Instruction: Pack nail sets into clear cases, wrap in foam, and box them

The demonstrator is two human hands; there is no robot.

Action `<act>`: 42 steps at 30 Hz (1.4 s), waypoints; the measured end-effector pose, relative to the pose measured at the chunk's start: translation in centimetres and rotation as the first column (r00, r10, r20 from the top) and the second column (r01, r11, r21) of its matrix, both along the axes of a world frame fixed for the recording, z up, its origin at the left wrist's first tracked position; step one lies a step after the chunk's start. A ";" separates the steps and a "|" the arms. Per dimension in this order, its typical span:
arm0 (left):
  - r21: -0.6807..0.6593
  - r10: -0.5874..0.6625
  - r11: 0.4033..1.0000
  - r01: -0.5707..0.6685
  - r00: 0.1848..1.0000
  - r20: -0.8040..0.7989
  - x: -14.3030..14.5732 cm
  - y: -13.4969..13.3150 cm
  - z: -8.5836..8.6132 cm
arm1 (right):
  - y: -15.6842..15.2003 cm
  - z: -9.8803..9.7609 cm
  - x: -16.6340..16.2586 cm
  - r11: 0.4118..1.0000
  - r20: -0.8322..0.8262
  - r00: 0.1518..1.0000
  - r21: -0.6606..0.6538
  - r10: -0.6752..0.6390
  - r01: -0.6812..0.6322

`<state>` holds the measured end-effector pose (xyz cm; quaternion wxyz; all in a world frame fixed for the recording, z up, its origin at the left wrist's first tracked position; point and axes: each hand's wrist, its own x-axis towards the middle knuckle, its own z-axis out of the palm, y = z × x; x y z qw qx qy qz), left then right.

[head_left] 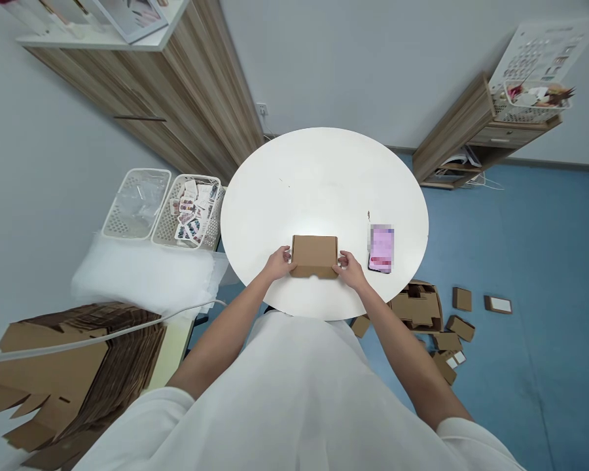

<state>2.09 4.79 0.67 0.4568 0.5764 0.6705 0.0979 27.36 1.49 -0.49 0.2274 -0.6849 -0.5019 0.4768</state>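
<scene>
Left hand (279, 263) and right hand (352, 269) of mine grip a box (315, 252) by its short ends, thumbs at the near corners; it lies between them, long axis running hand to hand, neither nearer.

On our white desk (319, 176) we see a plain brown box (315, 254); toward the desk's right edge, a phone (381, 243) shows blurred lilac with red. Left of the desk are white baskets (163, 221) and a brown-streaked cabinet (191, 98); right, blue floor (535, 229).
</scene>
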 end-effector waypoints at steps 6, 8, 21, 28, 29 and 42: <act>0.101 0.048 0.994 -0.050 0.999 0.025 0.2 -1.5 0.4 | -0.8 0.1 0.2 0.999 -0.010 1.000 0.052 -0.007 0.008; 0.098 0.056 0.993 -0.061 0.997 0.053 0.1 -2.0 0.7 | -1.1 0.4 0.3 0.997 -0.001 1.000 0.073 0.013 -0.013; 0.198 0.086 0.972 -0.124 0.978 0.192 -0.2 -1.2 1.3 | -0.3 3.4 0.0 0.995 -0.138 0.989 0.072 -0.058 0.068; 0.125 0.132 0.980 -0.154 0.976 0.172 0.1 -0.1 2.9 | 0.9 4.9 0.5 0.993 -0.106 0.987 -0.011 -0.117 0.116; 0.113 0.123 0.983 -0.141 0.981 0.151 0.2 0.0 3.2 | 1.0 4.9 0.6 0.994 -0.091 0.990 -0.012 -0.111 0.110; 0.084 0.042 0.995 -0.062 0.974 0.223 0.1 0.4 4.9 | 0.9 4.8 1.3 0.999 -0.269 0.962 0.008 -0.047 0.052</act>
